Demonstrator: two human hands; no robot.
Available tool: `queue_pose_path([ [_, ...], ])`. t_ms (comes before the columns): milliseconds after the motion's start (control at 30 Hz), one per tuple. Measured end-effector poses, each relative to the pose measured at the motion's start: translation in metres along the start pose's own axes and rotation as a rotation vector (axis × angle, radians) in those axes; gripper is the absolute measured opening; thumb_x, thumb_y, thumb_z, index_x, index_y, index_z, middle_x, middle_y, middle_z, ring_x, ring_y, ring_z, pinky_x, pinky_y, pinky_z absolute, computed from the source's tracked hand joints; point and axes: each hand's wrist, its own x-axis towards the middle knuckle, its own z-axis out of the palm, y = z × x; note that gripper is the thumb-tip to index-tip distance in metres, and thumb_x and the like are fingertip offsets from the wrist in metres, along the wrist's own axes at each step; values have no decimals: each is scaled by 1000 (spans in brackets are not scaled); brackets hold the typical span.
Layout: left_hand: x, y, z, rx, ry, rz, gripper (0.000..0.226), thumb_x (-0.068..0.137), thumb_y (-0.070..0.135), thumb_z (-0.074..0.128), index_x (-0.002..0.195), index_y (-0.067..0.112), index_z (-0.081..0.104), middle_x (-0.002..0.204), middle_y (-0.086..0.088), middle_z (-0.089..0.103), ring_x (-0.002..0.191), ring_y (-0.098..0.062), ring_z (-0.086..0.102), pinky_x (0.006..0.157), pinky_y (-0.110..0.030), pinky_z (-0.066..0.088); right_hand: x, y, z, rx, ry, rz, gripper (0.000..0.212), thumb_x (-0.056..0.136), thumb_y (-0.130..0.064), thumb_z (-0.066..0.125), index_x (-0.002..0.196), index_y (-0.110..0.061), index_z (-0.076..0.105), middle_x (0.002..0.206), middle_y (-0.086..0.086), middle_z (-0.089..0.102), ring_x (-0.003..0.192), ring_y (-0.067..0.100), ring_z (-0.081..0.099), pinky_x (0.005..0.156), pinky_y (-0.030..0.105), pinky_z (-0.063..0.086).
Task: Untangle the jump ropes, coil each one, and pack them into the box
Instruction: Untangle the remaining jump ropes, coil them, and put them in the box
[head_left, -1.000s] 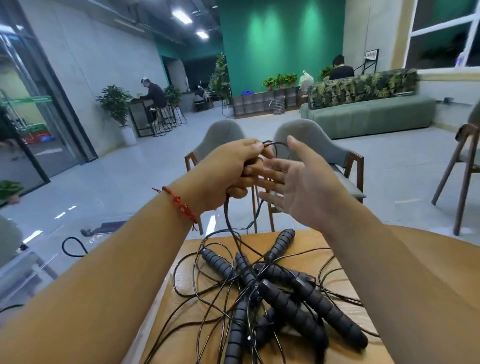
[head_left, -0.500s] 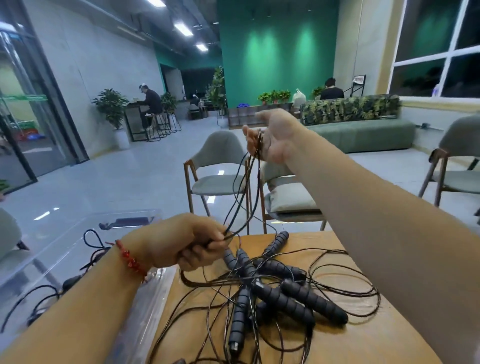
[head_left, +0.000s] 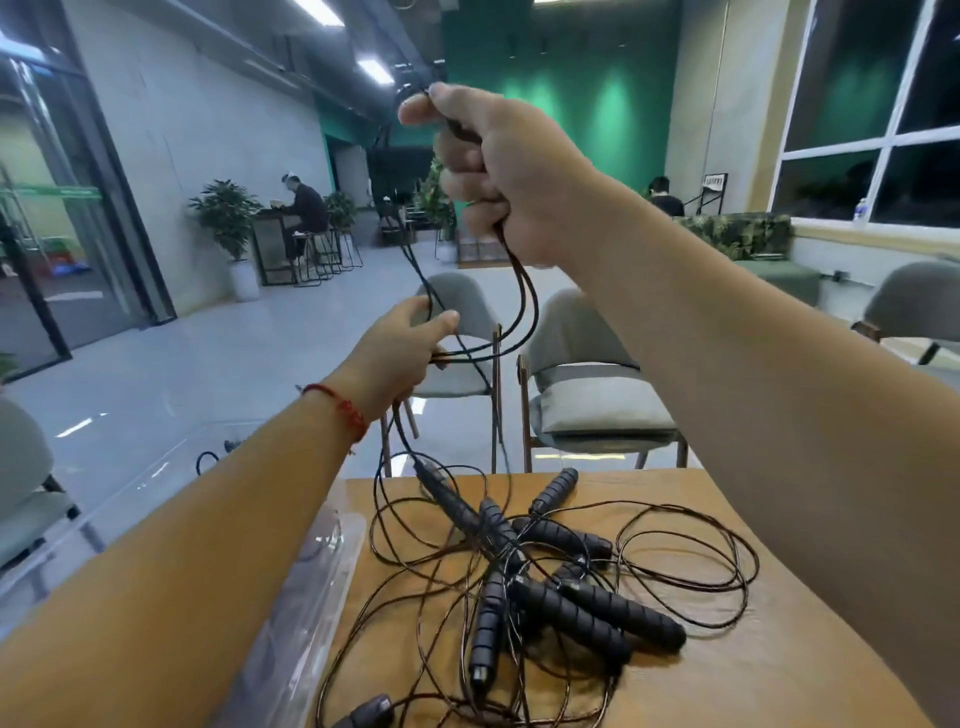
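Curled tight round a thin black rope (head_left: 524, 306), the right hand (head_left: 498, 176) was up high in the air. Its thumb and first finger pinched a small loop of the rope at the very top. The other fingers were wrapped round more of it below.

Two strands hung out from under that hand and swung down and across to the left hand (head_left: 400, 353). I saw the left hand lower down and nearer the table, with a red string bracelet (head_left: 343, 410) on its wrist. Its thumb and fingers were closed on the same rope, holding it where the strands crossed.

From the left hand the rope dropped to one black handle (head_left: 447, 501) at the far edge of the pile. The rest of the jump ropes (head_left: 571, 613) lay in a messy heap on the wooden table (head_left: 779, 675). Their fat black handles crossed each other in the middle, and thin loops spread out all round them.

A clear box (head_left: 322, 561) sat just beside the left edge of the table. I could not tell if it touched the table.

Two grey chairs (head_left: 587, 395) stood behind the table.
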Motion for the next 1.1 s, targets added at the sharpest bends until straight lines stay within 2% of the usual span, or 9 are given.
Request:
queue_pose_path([
  [133, 22, 12, -3, 23, 97, -13, 47, 98, 58, 69, 93, 13, 58, 79, -13, 54, 50, -20, 42, 39, -24, 36, -16, -2, -12, 13, -58, 25, 30, 114, -31, 43, 111, -15, 67, 61, -8, 29, 51, 9, 18, 40, 24, 14],
  [267, 35, 20, -6, 3, 154, -60, 41, 101, 59, 61, 107, 18, 58, 86, -10, 59, 56, -18, 49, 41, -24, 38, -31, 0, -33, 76, -67, -1, 31, 114, -31, 42, 106, -17, 69, 61, -9, 27, 47, 8, 18, 38, 22, 15],
  [400, 37, 26, 0, 122, -81, -88, 45, 110, 52, 47, 107, 17, 76, 74, -3, 63, 48, -11, 44, 42, -22, 35, -37, -9, -45, 142, 11, -122, 32, 113, -30, 44, 102, -17, 71, 62, -8, 26, 49, 8, 17, 41, 25, 12],
  [567, 30, -2, 11, 90, -376, -302, 43, 110, 44, 50, 113, 8, 74, 64, 4, 59, 43, -5, 40, 39, -18, 29, -39, -24, -53, 293, 39, -267, 29, 113, -27, 44, 101, -17, 69, 67, -5, 30, 54, 10, 23, 48, 26, 24],
  [733, 35, 6, 8, -69, -124, -250, 39, 114, 36, 40, 104, 12, 68, 68, 0, 55, 40, -6, 36, 39, -21, 30, -43, -4, -59, 153, 46, -124, 33, 111, -34, 44, 101, -16, 69, 71, -4, 47, 60, 11, 37, 56, 27, 31],
  [833, 41, 26, -7, -274, -14, -206, 35, 113, 35, 44, 94, 15, 65, 70, 0, 54, 37, -8, 34, 37, -17, 26, -43, 17, -70, 230, 121, -7, 41, 110, -39, 42, 110, -11, 73, 75, 1, 55, 61, 14, 46, 59, 26, 44],
  [933, 40, 45, -20, -353, -25, -188, 32, 114, 36, 44, 97, 16, 62, 65, 2, 53, 37, -8, 33, 36, -17, 25, -41, 46, -85, 292, 149, 136, 35, 102, -30, 59, 126, -7, 70, 83, 4, 62, 66, 17, 57, 60, 28, 54],
  [1000, 36, 48, -25, -354, -55, -198, 35, 115, 40, 41, 100, 16, 61, 63, 3, 50, 39, -8, 33, 37, -17, 25, -42, 69, -89, 151, 119, 262, 35, 93, -22, 72, 124, -7, 69, 89, 3, 65, 67, 15, 61, 60, 27, 56],
  [1100, 32, 48, -26, -375, -92, -230, 36, 116, 43, 38, 101, 16, 58, 59, 6, 45, 39, -7, 31, 35, -18, 22, -48, 105, -79, -170, 80, 410, 24, 103, -20, 66, 125, -11, 68, 101, 4, 65, 76, 15, 64, 59, 27, 56],
])
